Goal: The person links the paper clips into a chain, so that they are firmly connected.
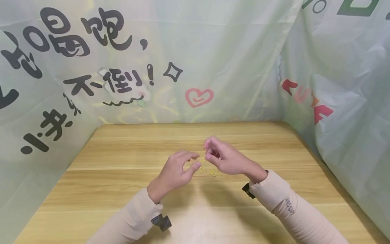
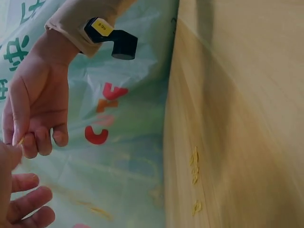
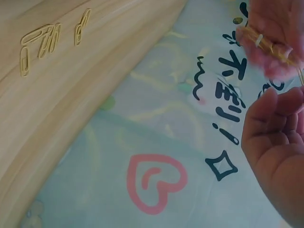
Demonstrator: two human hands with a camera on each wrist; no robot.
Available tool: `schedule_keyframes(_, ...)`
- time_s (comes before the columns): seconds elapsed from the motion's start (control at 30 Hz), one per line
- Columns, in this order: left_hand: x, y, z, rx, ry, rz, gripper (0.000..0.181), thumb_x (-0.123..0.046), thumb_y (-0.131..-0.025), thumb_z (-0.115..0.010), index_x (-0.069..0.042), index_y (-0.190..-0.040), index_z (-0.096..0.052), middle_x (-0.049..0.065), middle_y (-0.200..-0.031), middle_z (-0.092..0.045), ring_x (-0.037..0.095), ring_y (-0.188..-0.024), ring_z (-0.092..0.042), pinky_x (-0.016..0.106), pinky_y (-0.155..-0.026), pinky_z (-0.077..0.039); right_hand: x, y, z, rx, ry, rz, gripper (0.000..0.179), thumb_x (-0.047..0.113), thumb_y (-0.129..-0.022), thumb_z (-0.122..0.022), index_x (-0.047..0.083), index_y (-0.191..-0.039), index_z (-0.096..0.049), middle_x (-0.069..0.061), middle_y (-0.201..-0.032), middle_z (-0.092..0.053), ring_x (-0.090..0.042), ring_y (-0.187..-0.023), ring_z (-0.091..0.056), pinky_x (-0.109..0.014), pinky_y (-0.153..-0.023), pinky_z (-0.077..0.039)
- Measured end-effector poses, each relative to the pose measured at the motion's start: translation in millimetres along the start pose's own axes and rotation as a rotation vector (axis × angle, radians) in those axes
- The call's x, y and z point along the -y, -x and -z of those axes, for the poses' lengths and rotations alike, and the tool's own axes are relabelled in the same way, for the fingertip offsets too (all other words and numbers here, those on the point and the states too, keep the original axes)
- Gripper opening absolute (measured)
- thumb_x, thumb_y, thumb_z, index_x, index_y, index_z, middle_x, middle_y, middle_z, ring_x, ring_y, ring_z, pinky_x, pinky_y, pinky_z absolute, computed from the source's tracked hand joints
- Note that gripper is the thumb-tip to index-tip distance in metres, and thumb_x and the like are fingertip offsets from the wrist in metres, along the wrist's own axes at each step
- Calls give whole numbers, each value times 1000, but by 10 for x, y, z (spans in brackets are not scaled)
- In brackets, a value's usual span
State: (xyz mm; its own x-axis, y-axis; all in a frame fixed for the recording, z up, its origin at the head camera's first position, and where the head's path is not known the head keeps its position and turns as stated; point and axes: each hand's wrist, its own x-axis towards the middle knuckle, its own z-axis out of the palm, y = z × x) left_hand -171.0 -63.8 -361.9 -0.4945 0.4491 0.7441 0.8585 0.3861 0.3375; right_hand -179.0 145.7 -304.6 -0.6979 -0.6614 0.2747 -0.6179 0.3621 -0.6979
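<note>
Both hands are raised over the wooden table, fingertips close together. My left hand (image 1: 177, 171) holds a short string of gold paper clips (image 3: 273, 47), which lies across its fingers in the right wrist view, blurred. My right hand (image 1: 230, 158) has its thumb and index finger pinched at a thin gold paper clip (image 2: 21, 141), right beside the left fingertips; its other fingers are curled. How the clips join is hidden by the fingers. Below on the table lie several loose paper clips (image 3: 40, 45) in a cluster, with a smaller pair of clips (image 3: 82, 28) apart from them.
The wooden table (image 1: 122, 189) has a printed pale green cloth (image 1: 237, 67) behind it and at both sides. Dark wrist cameras (image 1: 163, 222) sit on both beige sleeves (image 1: 131, 213).
</note>
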Motion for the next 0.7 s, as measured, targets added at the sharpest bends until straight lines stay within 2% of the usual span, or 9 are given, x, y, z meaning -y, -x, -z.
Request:
schedule_keyframes(0.1,-5,-17,-24,8,77,14,14,-12,-92,-62,0,-92,-69,9,-89,-70,22,-85,-66,36,-75,-55,3,-16,-19,-2,-8,11,19,-1,-94,-59,6,-107,-46,1,-74,-55,-11,-62,-50,-28,-60,-47)
schedule_keyframes(0.2,-2,-22,-45,-5,129,36,11,-6,-92,-61,-2,-85,-68,3,-78,-67,14,-72,-62,32,-67,-54,-24,-32,-28,-24,-28,26,16,1,-95,-59,4,-105,-48,0,-76,-57,-12,-64,-51,-31,-62,-48)
schedule_keyframes(0.3,-1,-13,-17,-35,162,117,10,-4,-92,-61,-3,-85,-69,-1,-73,-65,10,-66,-58,28,-63,-52,-139,-52,-11,-51,18,16,9,3,-95,-59,3,-102,-53,2,-77,-57,-12,-65,-51,-29,-61,-47)
schedule_keyframes(0.37,-12,-16,15,-53,205,180,11,-4,-91,-62,-3,-86,-71,0,-75,-67,11,-67,-59,28,-64,-51,-284,-57,14,-40,89,-6,5,4,-95,-60,3,-99,-58,2,-76,-57,-11,-64,-51,-28,-59,-47)
schedule_keyframes(0.43,-36,-25,48,-60,269,238,11,-3,-91,-62,-3,-87,-72,2,-80,-70,13,-70,-61,28,-66,-52,-469,-52,26,8,206,-29,5,3,-93,-61,2,-98,-62,2,-75,-60,-10,-63,-53,-27,-58,-47)
schedule_keyframes(0.53,-81,-32,76,-54,401,310,11,0,-93,-60,1,-88,-70,10,-87,-71,20,-80,-66,31,-72,-53,-741,-14,-2,146,366,-84,11,-1,-90,-60,0,-99,-66,-3,-81,-65,-12,-68,-58,-30,-63,-51)
schedule_keyframes(0.63,-117,-31,80,-44,528,357,11,3,-94,-58,6,-90,-68,17,-91,-70,31,-88,-67,34,-80,-54,-933,54,-73,284,447,-164,16,-2,-88,-63,1,-103,-67,-6,-86,-66,-15,-74,-59,-33,-70,-51)
schedule_keyframes(0.7,-138,-29,82,-41,580,375,11,4,-94,-56,8,-92,-67,19,-91,-69,35,-89,-66,34,-81,-54,-1011,95,-121,322,457,-197,16,-2,-87,-66,4,-102,-67,-3,-83,-63,-15,-74,-56,-33,-70,-50)
